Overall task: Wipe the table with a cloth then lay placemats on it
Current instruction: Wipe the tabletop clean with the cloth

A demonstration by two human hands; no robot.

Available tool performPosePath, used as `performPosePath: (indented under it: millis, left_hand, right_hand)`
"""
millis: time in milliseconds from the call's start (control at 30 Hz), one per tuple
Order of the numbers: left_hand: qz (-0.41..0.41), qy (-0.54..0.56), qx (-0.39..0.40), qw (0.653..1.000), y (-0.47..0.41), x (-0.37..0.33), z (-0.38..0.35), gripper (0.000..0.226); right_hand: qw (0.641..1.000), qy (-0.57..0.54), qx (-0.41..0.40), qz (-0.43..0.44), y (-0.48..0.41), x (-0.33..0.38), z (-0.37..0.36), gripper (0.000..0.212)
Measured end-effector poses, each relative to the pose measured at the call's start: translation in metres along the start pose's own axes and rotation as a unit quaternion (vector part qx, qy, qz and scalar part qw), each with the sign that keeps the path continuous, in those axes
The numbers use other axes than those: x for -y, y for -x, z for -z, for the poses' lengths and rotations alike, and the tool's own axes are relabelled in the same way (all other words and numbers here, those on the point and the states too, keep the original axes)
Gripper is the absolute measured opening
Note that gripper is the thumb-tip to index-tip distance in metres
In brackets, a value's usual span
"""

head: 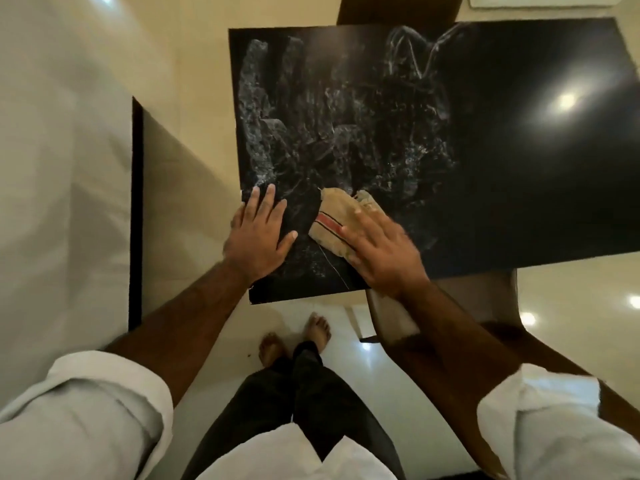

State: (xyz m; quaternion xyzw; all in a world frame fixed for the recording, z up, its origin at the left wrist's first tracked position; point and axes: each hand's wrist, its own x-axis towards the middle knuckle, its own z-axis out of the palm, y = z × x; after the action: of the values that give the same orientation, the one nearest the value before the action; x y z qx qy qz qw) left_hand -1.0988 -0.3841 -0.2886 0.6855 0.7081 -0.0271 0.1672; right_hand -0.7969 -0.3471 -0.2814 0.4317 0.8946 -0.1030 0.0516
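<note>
A glossy black table (502,174) fills the upper right, with wet smear marks across its left half. A folded tan cloth (341,216) with a red stripe lies on the table near its front edge. My right hand (381,251) presses flat on the cloth, fingers spread over it. My left hand (258,233) rests flat on the table's front left corner, fingers apart and holding nothing. No placemats are in sight.
A brown chair (446,306) stands under the table's front edge at my right arm. Another dark chair back (398,8) shows beyond the far edge. A pale wall with a dark edge (136,209) runs along the left. My bare feet stand on a shiny cream floor (346,341).
</note>
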Motion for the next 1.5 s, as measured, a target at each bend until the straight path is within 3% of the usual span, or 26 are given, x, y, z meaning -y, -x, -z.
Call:
performPosePath:
  millis: [67, 133, 367, 500, 600, 667, 800, 900, 1033, 1100, 1200, 1333, 1433, 1500]
  left_hand:
    - [-0.034, -0.024, -0.031, 0.999, -0.017, 0.002, -0.017, 0.082]
    - [-0.040, -0.027, -0.059, 0.997, -0.029, 0.005, -0.029, 0.081]
    - [-0.027, -0.005, -0.117, 0.993, -0.041, 0.006, -0.040, 0.074]
    - [-0.027, -0.003, -0.130, 0.991, -0.040, 0.006, -0.041, 0.072]
    - [-0.025, 0.000, -0.143, 0.989, -0.039, 0.005, -0.042, 0.071]
    - [-0.026, -0.003, -0.148, 0.989, -0.041, 0.005, -0.042, 0.070]
    - [-0.028, -0.011, -0.156, 0.987, -0.043, 0.005, -0.042, 0.069]
    - [-0.024, -0.008, -0.148, 0.989, -0.044, 0.004, -0.040, 0.069]
    - [-0.023, -0.007, -0.150, 0.988, -0.044, 0.003, -0.039, 0.068]
    - [-0.023, -0.010, -0.155, 0.988, -0.045, 0.003, -0.038, 0.067]
    - [-0.021, -0.002, -0.145, 0.989, -0.047, 0.002, -0.036, 0.067]
    - [-0.045, 0.001, -0.121, 0.992, -0.072, -0.003, -0.026, 0.068]
    - [-0.069, -0.017, -0.115, 0.991, -0.109, -0.011, -0.017, 0.069]
    - [-0.092, -0.023, -0.109, 0.989, -0.135, -0.016, -0.012, 0.070]
  right_hand:
    - [0.995, 0.035, 0.035, 0.087, -0.015, -0.010, -0.019, 0.068]
    - [0.995, 0.036, 0.033, 0.088, -0.025, -0.009, -0.031, 0.070]
    - [0.982, -0.060, -0.056, -0.167, -0.043, 0.000, -0.038, 0.069]
    - [0.936, -0.066, -0.056, -0.342, -0.013, -0.044, -0.040, 0.071]
    - [0.896, -0.089, -0.063, -0.431, -0.015, -0.017, -0.040, 0.074]
    - [0.902, -0.118, -0.055, -0.412, -0.034, 0.024, -0.039, 0.075]
    - [0.952, -0.132, -0.042, -0.273, -0.036, 0.098, -0.049, 0.073]
    - [0.927, -0.122, -0.040, -0.353, -0.002, 0.086, -0.055, 0.073]
    - [0.862, -0.118, -0.050, -0.491, 0.014, -0.006, -0.045, 0.070]
    - [0.850, -0.101, -0.065, -0.512, -0.009, -0.053, -0.038, 0.069]
    - [0.869, -0.084, -0.082, -0.481, -0.068, -0.074, -0.024, 0.070]
    - [0.911, -0.087, -0.090, -0.393, -0.122, -0.025, -0.021, 0.070]
    - [0.941, -0.099, -0.074, -0.315, -0.105, 0.028, -0.030, 0.069]
    - [0.938, -0.110, -0.052, -0.325, -0.075, 0.032, -0.036, 0.069]
